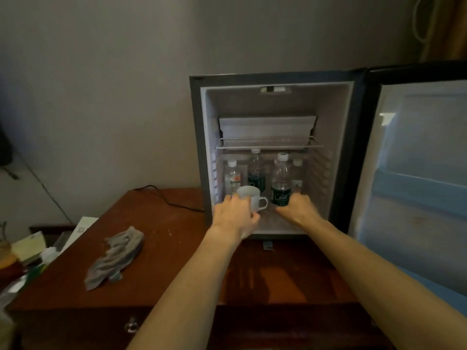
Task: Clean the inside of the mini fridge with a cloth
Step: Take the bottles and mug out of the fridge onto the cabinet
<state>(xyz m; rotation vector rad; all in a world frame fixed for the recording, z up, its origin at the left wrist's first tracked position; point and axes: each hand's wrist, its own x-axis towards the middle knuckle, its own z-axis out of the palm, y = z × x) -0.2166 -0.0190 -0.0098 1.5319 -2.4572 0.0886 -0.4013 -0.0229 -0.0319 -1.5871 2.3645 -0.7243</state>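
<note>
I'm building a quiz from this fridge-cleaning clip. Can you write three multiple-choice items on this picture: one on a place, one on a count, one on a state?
1. Where does the cloth lie?
A. inside the fridge
B. on the wooden cabinet top, left of the fridge
C. in the right hand

2. How many capped bottles stand in the mini fridge?
A. two
B. four
C. six

3. How is the fridge door?
A. swung open to the right
B. shut
C. taken off

Key: 1 B, it lies crumpled on the wood; 2 B, four white caps show below the wire shelf; 3 A, its inner side faces the camera.
</note>
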